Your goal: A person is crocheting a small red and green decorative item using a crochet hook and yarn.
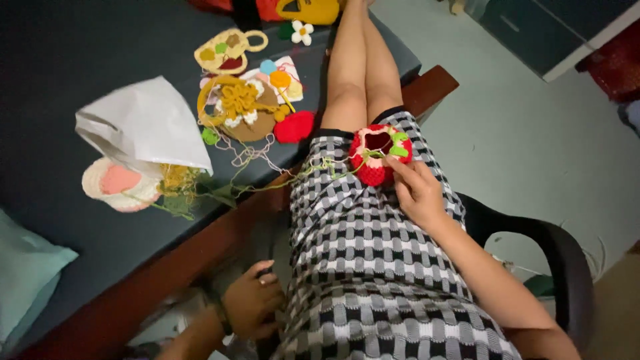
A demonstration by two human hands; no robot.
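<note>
Pale floor lies open rightward; right hand pinches red crochet strawberry; left hand curls loosely below bed edge.

A dark bed with a wooden edge fills the frame's left, strewn with crocheted pieces, a white paper bag, a pink-and-cream crocheted piece and a pale pillow.
</note>
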